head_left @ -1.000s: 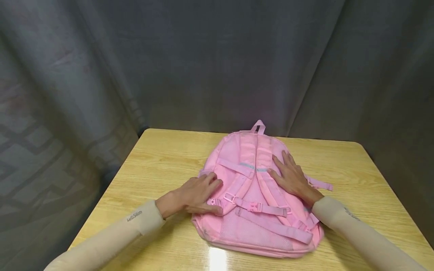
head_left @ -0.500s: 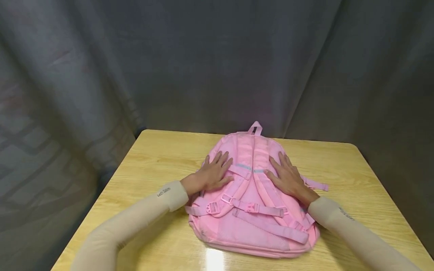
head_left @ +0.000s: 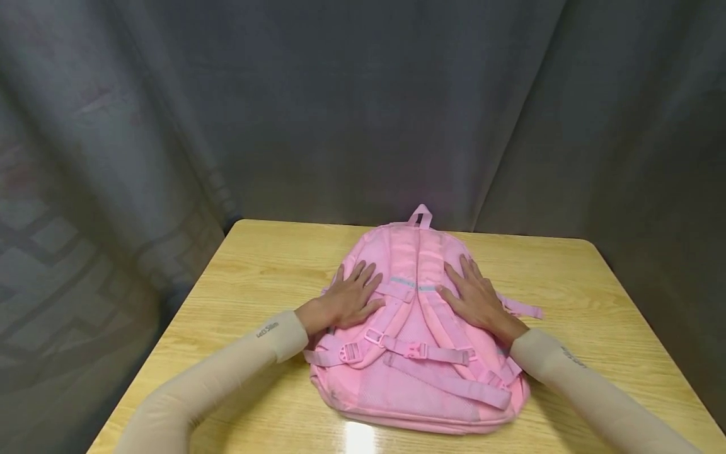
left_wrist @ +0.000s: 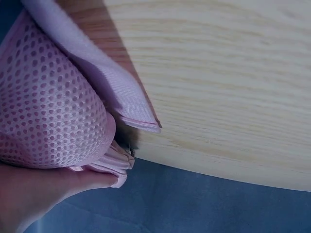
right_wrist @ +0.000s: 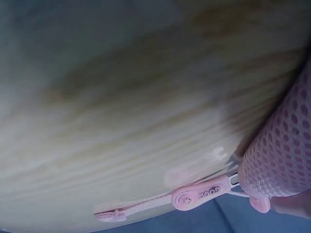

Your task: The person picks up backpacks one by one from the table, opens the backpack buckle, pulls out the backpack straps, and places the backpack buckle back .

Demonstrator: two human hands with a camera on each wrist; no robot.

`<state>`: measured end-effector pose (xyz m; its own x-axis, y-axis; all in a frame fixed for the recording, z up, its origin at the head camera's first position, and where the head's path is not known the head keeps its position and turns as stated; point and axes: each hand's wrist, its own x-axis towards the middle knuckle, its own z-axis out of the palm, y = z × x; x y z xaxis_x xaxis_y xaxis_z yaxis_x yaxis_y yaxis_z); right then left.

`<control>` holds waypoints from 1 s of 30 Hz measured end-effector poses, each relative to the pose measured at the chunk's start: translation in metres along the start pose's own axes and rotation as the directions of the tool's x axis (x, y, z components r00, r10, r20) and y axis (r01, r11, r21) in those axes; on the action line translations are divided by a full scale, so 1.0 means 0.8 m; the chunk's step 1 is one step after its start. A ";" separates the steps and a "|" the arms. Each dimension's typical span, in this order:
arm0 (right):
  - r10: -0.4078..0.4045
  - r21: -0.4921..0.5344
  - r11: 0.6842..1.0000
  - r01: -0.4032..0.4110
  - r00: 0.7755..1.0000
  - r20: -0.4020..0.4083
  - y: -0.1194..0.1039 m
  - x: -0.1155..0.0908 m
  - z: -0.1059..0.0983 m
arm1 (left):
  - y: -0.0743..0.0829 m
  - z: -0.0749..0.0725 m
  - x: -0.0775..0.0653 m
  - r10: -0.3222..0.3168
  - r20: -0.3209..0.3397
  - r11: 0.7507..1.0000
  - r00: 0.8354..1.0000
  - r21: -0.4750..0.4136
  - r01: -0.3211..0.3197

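A pink backpack [head_left: 408,397] lies on the table with its shoulder straps facing up and its carry loop [head_left: 421,214] toward the curtain. My left hand [head_left: 345,301] rests spread on the upper left of the back panel, and my right hand [head_left: 478,299] lies likewise on the upper right. Between and below them cross the straps and a fastened chest buckle [head_left: 417,350]. The left wrist view has a mesh pocket [left_wrist: 53,102] and a loose strap end [left_wrist: 126,97] beside part of that hand. A pink zipper pull [right_wrist: 201,193] hangs near mesh in the right wrist view.
The wooden table [head_left: 266,265] extends on both sides of the backpack. A dark grey curtain [head_left: 340,113] hangs behind and around it. A webbing strap end [head_left: 527,310] sticks out past the bag's right side onto the table.
My left hand has moved up from the lower left strap adjuster to the upper left of the backpack and spread out. The right hand has stayed on the upper right.
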<state>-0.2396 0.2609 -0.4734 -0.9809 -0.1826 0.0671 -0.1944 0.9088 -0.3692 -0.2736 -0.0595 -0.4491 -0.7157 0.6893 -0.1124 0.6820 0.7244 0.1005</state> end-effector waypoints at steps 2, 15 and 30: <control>0.003 -0.006 1.000 -0.003 1.000 0.002 -0.001 0.001 0.000 | 0.000 0.000 -0.001 0.000 -0.007 1.000 1.000 -0.005 0.000; -0.015 -0.014 1.000 0.015 0.999 0.045 0.000 -0.002 -0.023 | 0.011 -0.020 0.001 0.022 -0.031 0.997 0.999 -0.074 -0.024; -0.409 -0.094 0.913 0.398 0.881 -0.239 -0.113 -0.104 -0.065 | 0.112 -0.052 -0.054 0.375 -0.040 0.927 0.926 0.032 -0.374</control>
<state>-0.1411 0.2135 -0.3974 -0.7862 -0.4428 0.4311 -0.5684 0.7919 -0.2231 -0.1878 -0.0243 -0.3937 -0.4127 0.9105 -0.0265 0.9047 0.4132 0.1037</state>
